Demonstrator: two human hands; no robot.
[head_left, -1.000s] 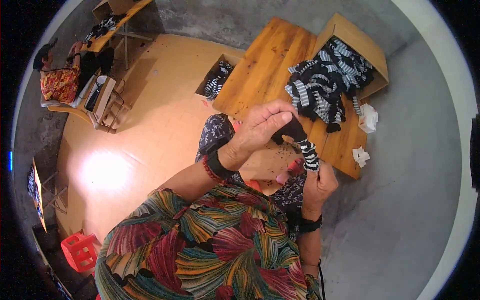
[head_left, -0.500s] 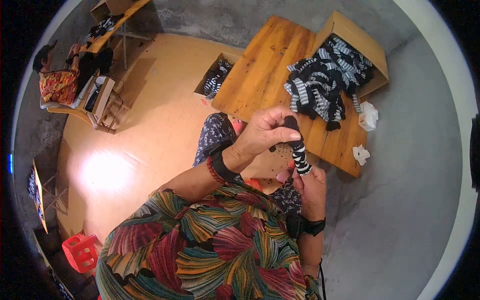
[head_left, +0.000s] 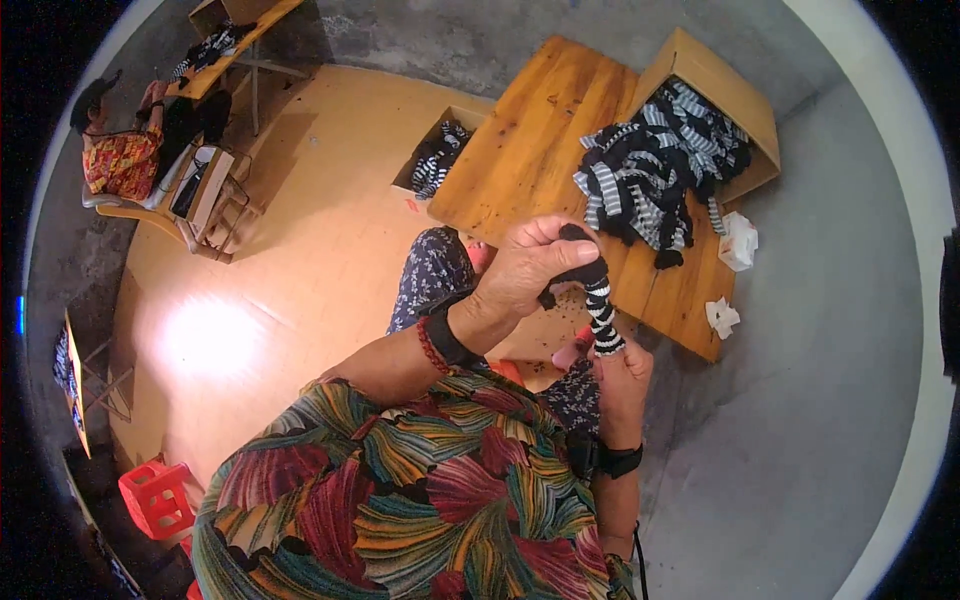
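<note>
The left hand (head_left: 535, 270) grips the black top end of a black-and-white striped sock (head_left: 597, 300), while the right hand (head_left: 622, 375) pinches its lower end, so the sock hangs stretched between them above the person's lap. At two o'clock from the hands a heap of striped socks (head_left: 645, 185) spills from a tipped cardboard box (head_left: 725, 90) onto a low wooden table (head_left: 540, 150). At ten o'clock, well apart, another person (head_left: 120, 150) sits on a chair.
</note>
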